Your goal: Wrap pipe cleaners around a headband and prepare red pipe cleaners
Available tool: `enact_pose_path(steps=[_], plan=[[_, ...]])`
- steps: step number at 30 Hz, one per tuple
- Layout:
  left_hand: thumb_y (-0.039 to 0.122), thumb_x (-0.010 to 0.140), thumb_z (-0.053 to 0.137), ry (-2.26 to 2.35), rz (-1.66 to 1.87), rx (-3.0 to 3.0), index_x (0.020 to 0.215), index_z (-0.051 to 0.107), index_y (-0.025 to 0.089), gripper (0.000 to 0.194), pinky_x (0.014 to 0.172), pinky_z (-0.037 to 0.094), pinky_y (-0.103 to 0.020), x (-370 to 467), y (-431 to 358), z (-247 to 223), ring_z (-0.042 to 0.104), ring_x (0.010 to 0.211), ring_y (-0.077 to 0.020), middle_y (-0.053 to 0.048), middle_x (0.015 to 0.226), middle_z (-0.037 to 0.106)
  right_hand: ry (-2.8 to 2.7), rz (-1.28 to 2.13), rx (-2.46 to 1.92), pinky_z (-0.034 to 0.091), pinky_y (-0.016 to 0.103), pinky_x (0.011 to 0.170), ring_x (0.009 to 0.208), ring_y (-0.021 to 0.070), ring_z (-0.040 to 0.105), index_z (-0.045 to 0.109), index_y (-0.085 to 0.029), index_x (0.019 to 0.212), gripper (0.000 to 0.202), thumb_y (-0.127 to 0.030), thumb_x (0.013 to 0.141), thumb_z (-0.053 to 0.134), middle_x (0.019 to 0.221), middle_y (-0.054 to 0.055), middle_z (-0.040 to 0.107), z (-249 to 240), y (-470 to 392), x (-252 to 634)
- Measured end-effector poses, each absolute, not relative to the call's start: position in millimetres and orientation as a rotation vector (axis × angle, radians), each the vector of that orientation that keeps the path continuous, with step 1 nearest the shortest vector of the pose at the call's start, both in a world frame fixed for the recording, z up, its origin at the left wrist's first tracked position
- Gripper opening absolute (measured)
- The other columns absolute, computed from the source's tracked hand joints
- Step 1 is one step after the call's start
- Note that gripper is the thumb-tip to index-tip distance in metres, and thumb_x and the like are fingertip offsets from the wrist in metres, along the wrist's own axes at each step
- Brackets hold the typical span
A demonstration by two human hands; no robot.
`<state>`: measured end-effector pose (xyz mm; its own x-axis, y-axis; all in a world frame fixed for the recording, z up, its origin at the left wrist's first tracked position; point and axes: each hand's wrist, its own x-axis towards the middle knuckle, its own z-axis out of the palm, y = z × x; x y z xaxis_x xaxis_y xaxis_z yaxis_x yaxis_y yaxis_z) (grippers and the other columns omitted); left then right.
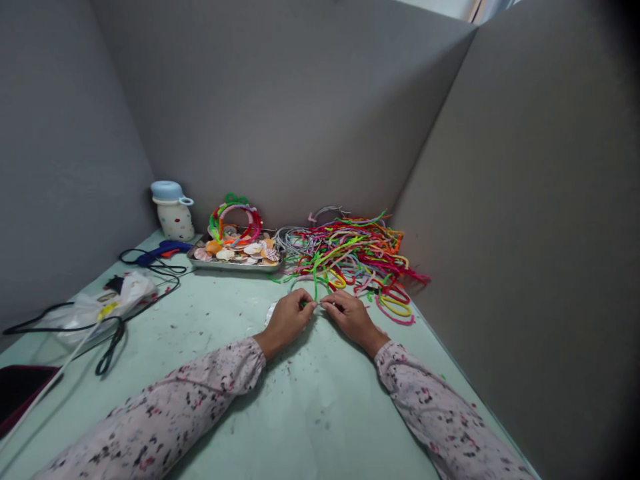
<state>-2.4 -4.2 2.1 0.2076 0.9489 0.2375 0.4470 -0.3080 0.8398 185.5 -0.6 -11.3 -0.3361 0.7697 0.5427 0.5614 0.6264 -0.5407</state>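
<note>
Over the middle of the table, my left hand (pixel 291 316) and my right hand (pixel 352 321) come almost together, fingertips pinched. A fuzzy green pipe cleaner (pixel 315 283) rises from between them, with its lower part at my left fingertips. What the right fingertips pinch is too small and partly hidden to make out. Just behind the hands, a thin pale curved band (pixel 306 277) arcs across. Farther back is a large tangled pile of coloured pipe cleaners (pixel 350 248), with yellow and pink loops near its right front.
A metal tray (pixel 235 267) holds shells and several hoops wrapped in colour. Left of it stand a speckled bottle (pixel 175 221) with a blue lid and a blue glue gun (pixel 163 251). Black cable and a plastic bag (pixel 80 313) lie at left. Grey panels (pixel 280 100) enclose the table.
</note>
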Motion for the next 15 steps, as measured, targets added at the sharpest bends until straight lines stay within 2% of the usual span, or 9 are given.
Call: enact_pose_path(steps=[10,15], plan=[[0.03,0.082,0.05,1.298,1.028,1.872,0.075,0.06,0.018,0.017,0.056,0.037,-0.023,-3.5,-2.6,1.9,0.053,0.059,-0.0128,0.002,0.06,0.059,-2.082,0.346,-1.032,0.047,0.03,0.077,0.084,0.0176,0.06,0.07,-0.022,0.095,0.016,-0.023,0.09,0.055,0.087,0.005,0.068,-8.7,-2.6,184.7],[0.03,0.082,0.051,1.298,1.03,1.907,0.08,0.058,0.019,0.013,0.058,0.038,-0.024,-3.1,-4.8,2.8,0.054,0.062,-0.0131,0.001,0.067,0.06,-2.057,0.313,-1.044,0.047,0.031,0.075,0.081,0.0179,0.06,0.071,-0.022,0.095,0.017,-0.026,0.09,0.055,0.085,0.005,0.068,-10.5,-0.5,185.9]])
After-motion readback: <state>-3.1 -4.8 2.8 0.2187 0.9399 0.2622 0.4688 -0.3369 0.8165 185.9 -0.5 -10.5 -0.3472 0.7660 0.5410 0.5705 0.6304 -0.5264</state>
